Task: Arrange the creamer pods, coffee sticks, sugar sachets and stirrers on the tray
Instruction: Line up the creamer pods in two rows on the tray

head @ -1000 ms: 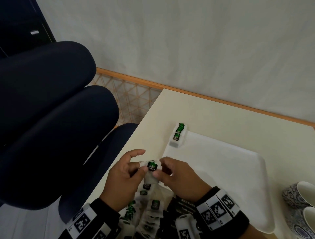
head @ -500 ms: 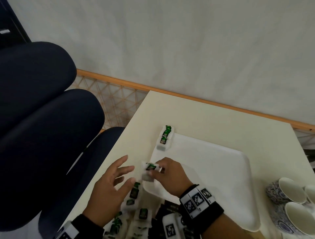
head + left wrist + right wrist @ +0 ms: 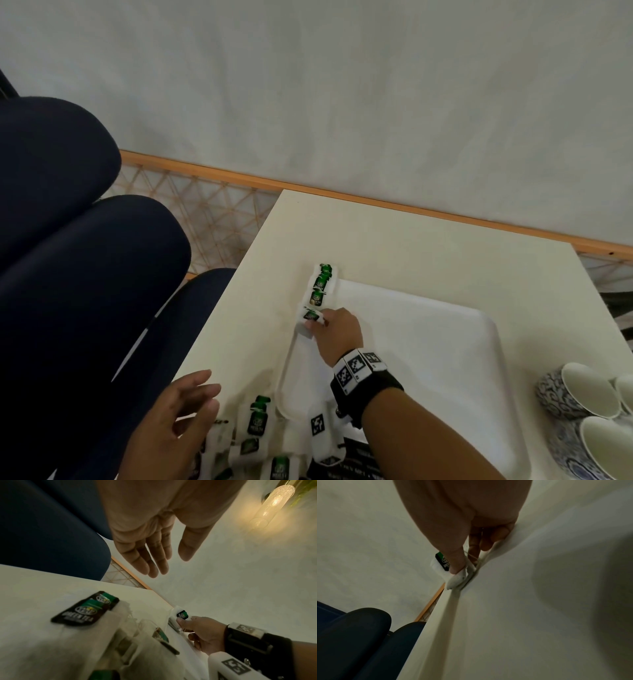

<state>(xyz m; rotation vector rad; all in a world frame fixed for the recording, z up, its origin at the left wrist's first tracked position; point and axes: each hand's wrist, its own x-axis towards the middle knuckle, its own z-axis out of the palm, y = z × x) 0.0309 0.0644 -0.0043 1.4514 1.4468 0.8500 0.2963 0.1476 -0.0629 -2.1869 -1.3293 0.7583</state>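
A white tray (image 3: 428,342) lies on the cream table. A short row of white sachets with green labels (image 3: 322,284) lies at its far left corner. My right hand (image 3: 317,322) pinches one more green-labelled sachet (image 3: 310,317) at the tray's left rim, just below that row; the right wrist view shows the thumb on the sachet (image 3: 443,563) against the rim. My left hand (image 3: 202,394) hovers open, fingers spread, holding nothing, over a pile of similar sachets (image 3: 257,428) at the near left. The left wrist view shows the pile (image 3: 82,612) below its fingers (image 3: 154,555).
Patterned cups (image 3: 582,404) stand at the right, beside the tray's near right corner. A dark blue chair (image 3: 85,274) sits close to the table's left edge. A dark packet (image 3: 356,459) lies near my right forearm. A wall stands behind the table.
Both hands held the sachet together over the pile. The left hand let go and drew back open; the right hand carried the sachet forward to the tray's left rim.
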